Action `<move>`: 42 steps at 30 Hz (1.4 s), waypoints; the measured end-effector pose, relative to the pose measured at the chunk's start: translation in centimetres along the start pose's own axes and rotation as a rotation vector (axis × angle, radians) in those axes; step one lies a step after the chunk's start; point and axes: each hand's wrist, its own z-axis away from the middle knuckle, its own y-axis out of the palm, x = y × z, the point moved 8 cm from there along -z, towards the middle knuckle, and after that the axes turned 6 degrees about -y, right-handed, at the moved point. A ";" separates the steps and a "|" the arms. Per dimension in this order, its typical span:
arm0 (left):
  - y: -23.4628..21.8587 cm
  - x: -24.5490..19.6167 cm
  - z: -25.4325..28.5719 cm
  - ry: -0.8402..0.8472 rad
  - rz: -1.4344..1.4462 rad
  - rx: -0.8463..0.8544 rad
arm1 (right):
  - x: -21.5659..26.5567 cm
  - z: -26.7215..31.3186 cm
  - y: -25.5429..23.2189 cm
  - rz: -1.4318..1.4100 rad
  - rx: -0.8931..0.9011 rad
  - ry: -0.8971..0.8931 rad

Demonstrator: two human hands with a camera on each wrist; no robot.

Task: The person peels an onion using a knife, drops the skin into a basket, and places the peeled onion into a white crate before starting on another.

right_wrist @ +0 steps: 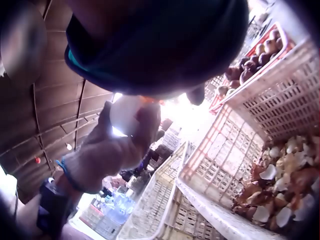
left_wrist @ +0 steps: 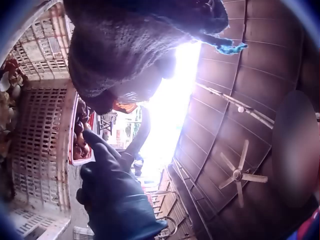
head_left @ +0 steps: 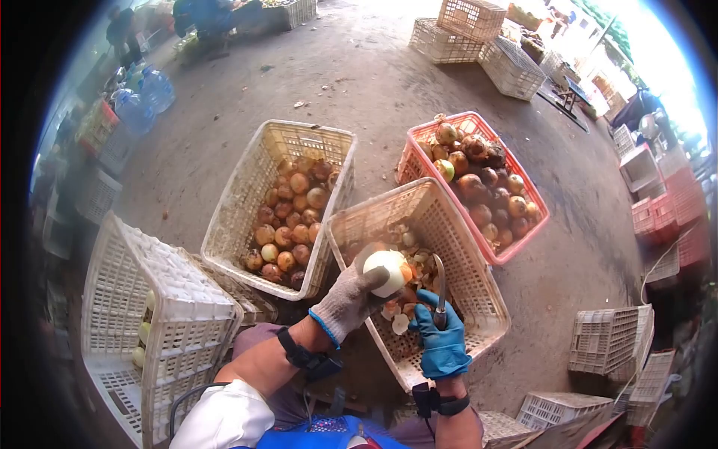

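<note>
One pale onion point(head_left: 387, 272) — partly orange-skinned — is held by left fingers point(head_left: 371, 280), right fingers point(head_left: 427, 319) gripping a knife point(head_left: 441, 289).

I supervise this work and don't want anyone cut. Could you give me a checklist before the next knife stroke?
1. Left hand gloved and gripping the onion: ok.
2. Right hand gloved and gripping the curved knife: ok.
3. Onion free of dry skin: not ok; an orange-brown patch shows at its edge.
4. Onion held above the crate of peelings: ok.
5. Knife edge sharp: cannot tell; the pictures don't show its keenness.
</note>
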 end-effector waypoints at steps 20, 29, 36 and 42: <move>1.6 2.1 0.9 -0.138 -0.235 0.092 | 1.0 -1.4 -5.3 0.522 -0.210 -0.375; 1.3 -0.4 1.4 -0.083 -0.221 0.043 | 3.7 0.0 -1.5 0.813 0.086 -0.699; 0.9 -0.3 1.2 -0.067 -0.223 0.044 | 4.1 0.4 -1.4 0.889 0.092 -0.669; 1.0 0.2 1.0 -0.092 -0.183 0.054 | 4.2 1.2 -1.3 1.210 -0.036 -0.688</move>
